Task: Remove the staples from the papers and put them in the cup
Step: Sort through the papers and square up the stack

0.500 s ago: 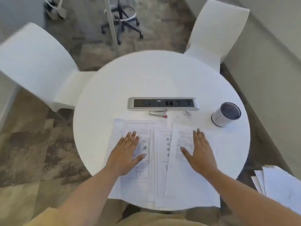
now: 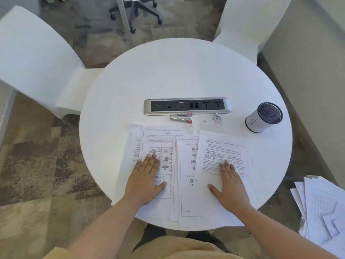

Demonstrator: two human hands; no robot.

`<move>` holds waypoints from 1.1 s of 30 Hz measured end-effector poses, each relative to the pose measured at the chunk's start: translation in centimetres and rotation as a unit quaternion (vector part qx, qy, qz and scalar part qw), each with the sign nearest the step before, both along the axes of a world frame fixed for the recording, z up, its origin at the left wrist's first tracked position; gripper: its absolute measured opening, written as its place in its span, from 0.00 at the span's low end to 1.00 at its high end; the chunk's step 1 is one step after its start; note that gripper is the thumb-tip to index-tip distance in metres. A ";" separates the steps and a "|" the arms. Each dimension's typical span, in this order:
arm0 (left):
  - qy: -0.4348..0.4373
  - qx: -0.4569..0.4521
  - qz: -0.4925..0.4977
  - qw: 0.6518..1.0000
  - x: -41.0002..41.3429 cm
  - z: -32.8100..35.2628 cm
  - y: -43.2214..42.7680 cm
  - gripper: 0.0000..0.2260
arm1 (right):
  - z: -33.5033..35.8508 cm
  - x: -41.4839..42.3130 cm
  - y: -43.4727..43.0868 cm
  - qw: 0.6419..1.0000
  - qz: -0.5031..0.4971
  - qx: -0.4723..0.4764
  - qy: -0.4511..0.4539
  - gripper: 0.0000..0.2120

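Observation:
Several printed papers lie spread on the near half of the round white table (image 2: 168,71). My left hand (image 2: 147,180) rests flat and open on the left sheets (image 2: 162,139). My right hand (image 2: 229,186) rests flat and open on the right sheet (image 2: 224,146). A silver staple remover with red tips (image 2: 181,117) lies just beyond the papers. To its right sits a small pile of loose staples (image 2: 216,118). The white cup with a dark inside (image 2: 263,117) stands at the table's right side.
A silver power strip panel (image 2: 186,106) is set in the table's middle. White chairs stand at the left (image 2: 35,58) and back right (image 2: 248,25). More papers (image 2: 323,208) lie stacked at the lower right, off the table.
The view has come closer to the table. Both hands stay flat on the papers, in much the same spots.

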State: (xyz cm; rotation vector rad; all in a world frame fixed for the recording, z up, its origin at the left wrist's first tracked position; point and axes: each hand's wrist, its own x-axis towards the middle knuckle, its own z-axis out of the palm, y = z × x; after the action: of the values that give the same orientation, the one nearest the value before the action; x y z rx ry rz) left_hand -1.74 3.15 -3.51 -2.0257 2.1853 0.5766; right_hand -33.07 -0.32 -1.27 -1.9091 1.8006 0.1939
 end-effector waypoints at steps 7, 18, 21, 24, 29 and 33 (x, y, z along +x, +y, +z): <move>0.204 -0.035 0.256 0.944 -4.9 3.4 1.1 0.26 | 1.7 -1.3 0.0 0.992 -0.118 -0.027 -0.048 0.42; 0.219 0.085 0.328 0.915 -10.5 4.6 0.7 0.34 | 0.9 -5.2 1.7 0.901 -0.399 0.140 0.096 0.53; 0.265 0.090 0.350 0.894 -11.0 4.6 0.0 0.37 | 0.3 -5.1 2.5 0.892 -0.424 0.132 0.077 0.50; 0.284 0.093 0.356 0.885 -11.1 4.5 -0.1 0.39 | 0.2 -5.7 3.4 0.822 -0.554 0.116 -0.069 0.39; 0.297 0.144 0.347 0.878 -11.4 4.1 0.0 0.35 | 1.0 -6.4 4.9 0.748 -0.599 0.171 -0.229 0.15; 0.323 0.196 0.338 0.862 -11.8 4.1 -0.1 0.22 | 0.7 -6.7 5.6 0.752 -0.566 0.195 -0.276 0.14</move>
State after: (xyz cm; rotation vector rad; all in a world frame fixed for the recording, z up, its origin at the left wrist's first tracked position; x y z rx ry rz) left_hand -13.54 3.01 0.63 -2.5412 1.2767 1.8320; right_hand -39.78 5.32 -0.59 -0.2930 1.9219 -0.3645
